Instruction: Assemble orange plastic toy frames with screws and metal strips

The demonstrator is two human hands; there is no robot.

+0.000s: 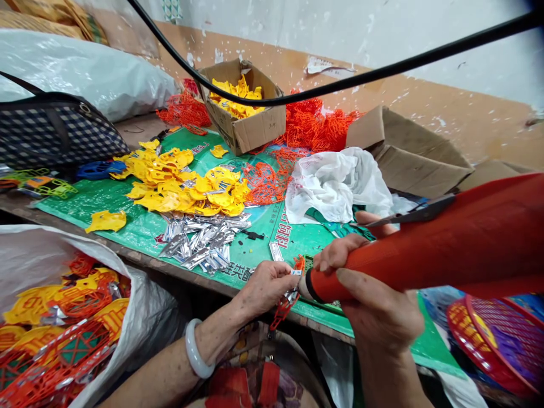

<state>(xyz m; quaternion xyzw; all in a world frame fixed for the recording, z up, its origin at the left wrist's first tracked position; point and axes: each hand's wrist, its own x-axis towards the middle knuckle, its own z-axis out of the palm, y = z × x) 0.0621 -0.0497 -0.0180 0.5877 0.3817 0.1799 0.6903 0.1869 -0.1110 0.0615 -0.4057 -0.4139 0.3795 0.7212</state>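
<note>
My right hand (378,311) is wrapped round a large red power screwdriver (459,243), which lies level and points left. My left hand (266,289), with a white bangle on the wrist, pinches a small orange plastic frame (284,309) with a silvery piece on it, at the table's front edge. The tool's nose meets this frame by my left fingertips; the exact contact is hidden. Just beyond my left hand lies a single silver strip (276,251). A heap of silver strips (199,241) and a pile of yellow plastic parts (170,175) lie farther left.
A white sack (157,300) of orange and yellow pieces stands front left. Behind are a cardboard box (259,130) of yellow parts, orange netting (318,124), a white cloth bag (335,181) and another carton (416,153). A red basket (505,340) sits right. A black cable (340,85) crosses above.
</note>
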